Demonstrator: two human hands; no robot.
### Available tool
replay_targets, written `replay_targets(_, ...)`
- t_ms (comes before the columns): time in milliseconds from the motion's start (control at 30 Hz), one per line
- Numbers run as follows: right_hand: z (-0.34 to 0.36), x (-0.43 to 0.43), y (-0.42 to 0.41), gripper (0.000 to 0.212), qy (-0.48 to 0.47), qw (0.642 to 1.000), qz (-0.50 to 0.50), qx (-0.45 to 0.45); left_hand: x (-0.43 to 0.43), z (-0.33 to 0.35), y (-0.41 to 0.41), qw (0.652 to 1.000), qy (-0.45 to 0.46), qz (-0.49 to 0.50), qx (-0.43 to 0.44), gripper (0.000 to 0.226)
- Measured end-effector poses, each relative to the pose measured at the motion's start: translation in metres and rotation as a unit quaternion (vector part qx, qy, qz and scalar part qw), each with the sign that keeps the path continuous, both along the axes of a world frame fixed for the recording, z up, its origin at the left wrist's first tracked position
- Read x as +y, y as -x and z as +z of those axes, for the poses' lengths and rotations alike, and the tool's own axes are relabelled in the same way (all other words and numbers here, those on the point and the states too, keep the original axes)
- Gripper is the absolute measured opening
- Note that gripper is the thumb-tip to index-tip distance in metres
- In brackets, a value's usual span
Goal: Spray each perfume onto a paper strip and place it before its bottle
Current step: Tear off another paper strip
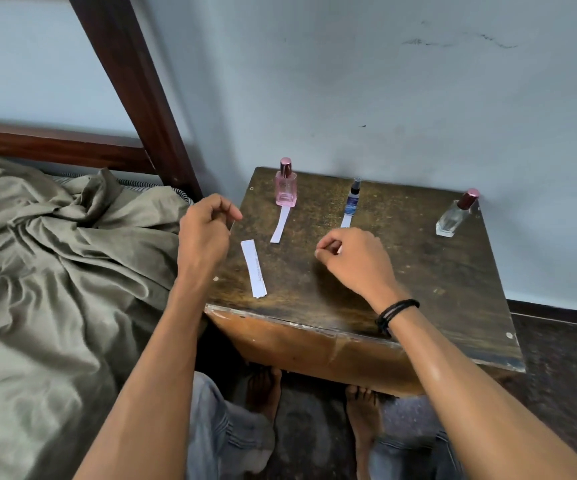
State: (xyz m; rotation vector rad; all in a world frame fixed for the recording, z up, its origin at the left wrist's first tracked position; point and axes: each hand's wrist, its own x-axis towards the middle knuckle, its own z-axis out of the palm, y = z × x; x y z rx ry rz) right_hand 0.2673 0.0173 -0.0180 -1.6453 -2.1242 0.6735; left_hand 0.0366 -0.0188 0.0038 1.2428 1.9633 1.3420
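Three perfume bottles stand along the back of the dark wooden table (pixel 418 289): a pink one (pixel 285 185), a small blue spray (pixel 353 197) and a clear one with a maroon cap (pixel 455 216). One white paper strip (pixel 279 226) lies in front of the pink bottle. Another strip (pixel 346 220) lies in front of the blue spray, and my right hand (pixel 353 258) has curled fingers pinching its near end. A small stack of spare strips (pixel 254 268) lies at the table's left. Above the left edge, my left hand (pixel 205 230) hovers with loosely curled fingers, holding nothing.
A bed with a crumpled olive sheet (pixel 55 271) adjoins the table on the left, and its dark wooden post (pixel 134 91) rises behind. A pale wall (pixel 384 98) backs the table. My bare feet (pixel 363 410) are under the table's front edge.
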Motion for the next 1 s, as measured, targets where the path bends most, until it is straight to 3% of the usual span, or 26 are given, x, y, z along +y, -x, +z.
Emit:
replay_targets(133, 0.003, -0.016, 0.023, 0.016, -0.008, 0.989, 0.149, -0.012, 0.009, -0.001, 0.009, 0.999, 0.044, -0.005, -0.018, 0.044)
replay_targets(300, -0.007, -0.024, 0.043, 0.028, -0.004, 0.975, 0.223, -0.016, 0.008, 0.005, 0.007, 0.996, 0.085, 0.010, -0.027, 0.036)
replay_targets(433, -0.010, -0.024, 0.051, 0.030, -0.017, 0.969, 0.244, -0.024, 0.006, 0.000, 0.020, 0.994, 0.113, 0.000, -0.007, 0.042)
replay_targets(567, -0.012, -0.022, 0.055, 0.051, 0.001, 0.967, 0.251, -0.039, 0.005, -0.008, 0.032, 0.990, 0.137, -0.032, 0.011, 0.036)
replay_targets(733, -0.015, -0.017, 0.058, 0.048, 0.020, 0.967, 0.249, -0.045, 0.007, -0.013, 0.039, 0.981, 0.164, -0.093, 0.044, 0.020)
replay_targets(1000, -0.017, -0.014, 0.058, 0.043, 0.034, 0.970, 0.240, -0.022, 0.009, -0.018, 0.037, 0.953, 0.237, -0.153, 0.108, 0.028)
